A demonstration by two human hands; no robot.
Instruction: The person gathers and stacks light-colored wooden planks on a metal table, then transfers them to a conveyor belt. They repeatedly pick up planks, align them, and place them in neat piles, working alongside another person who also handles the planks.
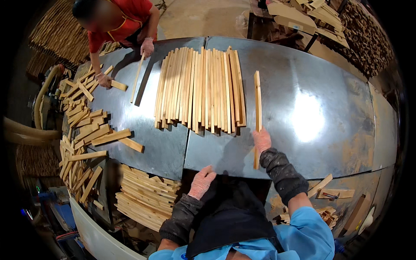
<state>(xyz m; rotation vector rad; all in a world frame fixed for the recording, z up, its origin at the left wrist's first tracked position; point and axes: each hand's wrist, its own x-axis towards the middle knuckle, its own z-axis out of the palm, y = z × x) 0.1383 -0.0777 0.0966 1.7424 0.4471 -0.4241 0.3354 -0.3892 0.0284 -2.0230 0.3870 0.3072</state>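
Pale wooden strip (258,99), judged light, stiff and best gripped near mid-length, extended ahead of the right hand (262,140), wrapped around its near portion; left hand (202,182), loosely open, appeared empty.

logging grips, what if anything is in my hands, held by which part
Right hand: a wooden stick, between its middle and near end. Left hand: nothing visible.

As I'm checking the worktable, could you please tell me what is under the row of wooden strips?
The row of wooden strips lies on the grey metal tabletop, visible around it; the surface directly beneath is covered, so I cannot see it.
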